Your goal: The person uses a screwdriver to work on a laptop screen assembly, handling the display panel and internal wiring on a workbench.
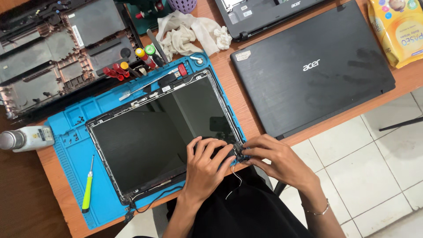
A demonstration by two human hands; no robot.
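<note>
Wood-brown surface (246,115) carries everything here, its near edge running over a white tiled floor (374,176). Largest on it is a closed black laptop with a matte lid (313,70), lying at the right, apart from the mat. At the far left sits an opened dark laptop base shell (57,48), with a crumpled cream cloth (189,31) behind the mat. A bright blue rectangular work mat (70,145) holds a bare dark display panel in a thin metal frame (154,136), tilted on the mat. A grey squeeze bottle (24,139) lies just beside the mat's left edge, and a slim yellow-green screwdriver (88,187) rests on the mat's left strip.

Both hands meet at the panel's near right corner. The left hand (205,167) lies on the glass, fingers spread and bent, tips pressing near the corner. The right hand (273,158) has its fingers pressed together, pinching a small dark hinge part (239,150) at that corner. A thin black-and-white wire (235,178) hangs down below it.
</note>
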